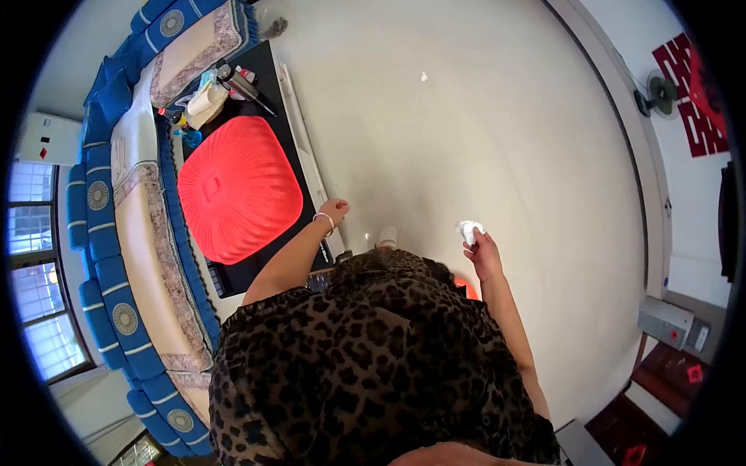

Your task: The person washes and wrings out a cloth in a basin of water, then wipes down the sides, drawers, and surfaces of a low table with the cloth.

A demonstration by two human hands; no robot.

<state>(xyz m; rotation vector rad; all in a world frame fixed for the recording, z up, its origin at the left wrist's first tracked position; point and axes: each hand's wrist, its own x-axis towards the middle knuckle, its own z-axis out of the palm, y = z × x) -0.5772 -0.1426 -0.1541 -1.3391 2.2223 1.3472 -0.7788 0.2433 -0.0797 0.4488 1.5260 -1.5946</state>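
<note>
A crumpled white tissue (469,230) is pinched in the fingers of my right hand (485,255), which is held out over the pale floor. My left hand (334,209), with a light bracelet at the wrist, hovers beside the edge of the black table (268,78). Its fingers are loosely bent and nothing shows in them. Left of that hand, a large red ribbed food cover (241,190) lies on the table. A small white scrap (424,76) lies farther off on the floor.
Thermos (241,81), wipes pack and bottles crowd the table's far end. A long blue-and-cream sofa (144,248) runs behind it. A green fan (660,95) stands by the right wall. Part of an orange-red object (466,288) shows beside my clothing.
</note>
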